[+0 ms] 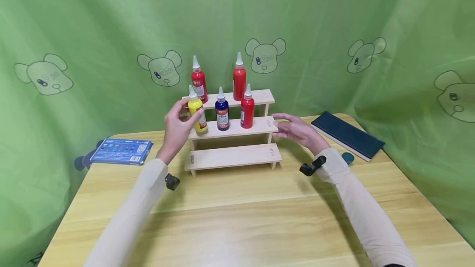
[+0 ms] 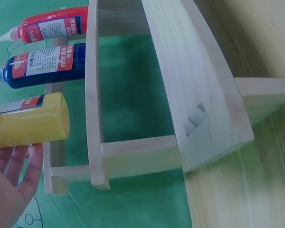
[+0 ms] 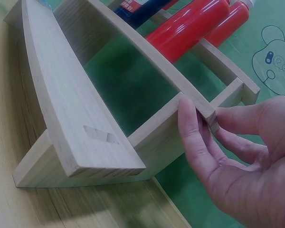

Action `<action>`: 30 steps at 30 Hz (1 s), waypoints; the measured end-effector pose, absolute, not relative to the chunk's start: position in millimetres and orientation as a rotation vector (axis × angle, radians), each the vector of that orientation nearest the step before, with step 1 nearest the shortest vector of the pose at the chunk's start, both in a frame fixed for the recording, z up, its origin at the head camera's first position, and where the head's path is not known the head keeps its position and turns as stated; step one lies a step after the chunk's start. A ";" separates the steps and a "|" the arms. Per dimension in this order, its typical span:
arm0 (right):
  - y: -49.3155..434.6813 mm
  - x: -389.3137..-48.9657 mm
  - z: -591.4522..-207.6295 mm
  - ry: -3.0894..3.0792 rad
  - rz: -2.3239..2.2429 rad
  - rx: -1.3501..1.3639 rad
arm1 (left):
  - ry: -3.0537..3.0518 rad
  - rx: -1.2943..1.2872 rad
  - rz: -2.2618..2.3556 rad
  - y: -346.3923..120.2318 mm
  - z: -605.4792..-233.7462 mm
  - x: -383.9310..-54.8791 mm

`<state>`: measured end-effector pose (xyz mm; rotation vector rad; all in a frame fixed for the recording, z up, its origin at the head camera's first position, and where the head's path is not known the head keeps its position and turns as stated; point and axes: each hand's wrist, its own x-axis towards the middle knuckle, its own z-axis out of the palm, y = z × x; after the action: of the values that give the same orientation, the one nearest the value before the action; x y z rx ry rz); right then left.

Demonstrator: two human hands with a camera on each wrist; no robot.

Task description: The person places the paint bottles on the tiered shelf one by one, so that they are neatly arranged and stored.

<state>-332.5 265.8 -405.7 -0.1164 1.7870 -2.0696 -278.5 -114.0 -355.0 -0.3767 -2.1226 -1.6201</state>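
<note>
My left hand [image 1: 178, 129] grips a yellow squeeze bottle [image 1: 194, 104] with a white pointed cap, at the left end of the stand's middle tier. In the left wrist view, a gap shows between the base of this bottle [image 2: 33, 123] and the tier. My right hand [image 3: 247, 161] holds the right end of the middle tier of the three-tier wooden stand [image 1: 233, 158], fingers around its corner. A dark blue bottle [image 1: 222, 116] and a red bottle [image 1: 248, 112] stand upright on that tier. Two more bottles, crimson [image 1: 198, 80] and red [image 1: 239, 83], stand on the top tier.
A blue printed box [image 1: 122, 151] lies at the table's left edge. To the right lie a dark green notebook [image 1: 346, 134] and a small round green lid-like object [image 1: 348, 158]. A green curtain [image 1: 315, 19] hangs behind the wooden table [image 1: 237, 217].
</note>
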 end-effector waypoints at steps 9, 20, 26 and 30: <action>266.7 -331.9 -405.5 1.789 -2.069 -0.114 | -2.142 -0.402 -1.618 -111.8 -362.9 -285.7; 266.3 -332.6 -403.7 1.789 -2.068 -0.071 | -2.155 -0.417 -1.576 -114.9 -381.5 -298.3; 264.8 -332.2 -403.5 1.776 -2.079 -0.080 | -2.155 -0.414 -1.590 -115.5 -383.2 -299.3; 264.4 -330.8 -402.7 1.790 -2.078 -0.072 | -2.156 -0.417 -1.616 -115.4 -385.4 -298.9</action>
<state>-330.8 264.4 -402.7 -0.0723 1.7902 -2.0782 -298.9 -115.4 -385.4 -0.4168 -2.1564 -1.6163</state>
